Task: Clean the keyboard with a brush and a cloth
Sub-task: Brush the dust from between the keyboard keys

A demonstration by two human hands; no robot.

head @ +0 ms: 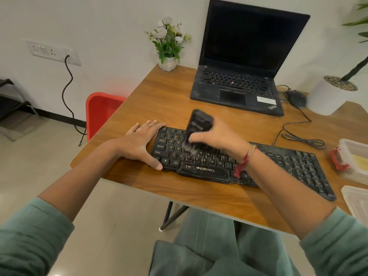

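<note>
A black dusty keyboard lies across the near side of the wooden table. My right hand grips a black brush, whose bristles touch the letter keys left of the keyboard's middle. White dust flecks lie on the keys under the bristles and on the front edge near the brand label. My left hand rests flat on the table with straight fingers against the keyboard's left end, the thumb along its front corner. No cloth can be made out.
An open black laptop sits at the back, a wired mouse and its cable to its right. A small flower pot stands at the far corner. Clear plastic containers sit at the right edge. A red chair stands left of the table.
</note>
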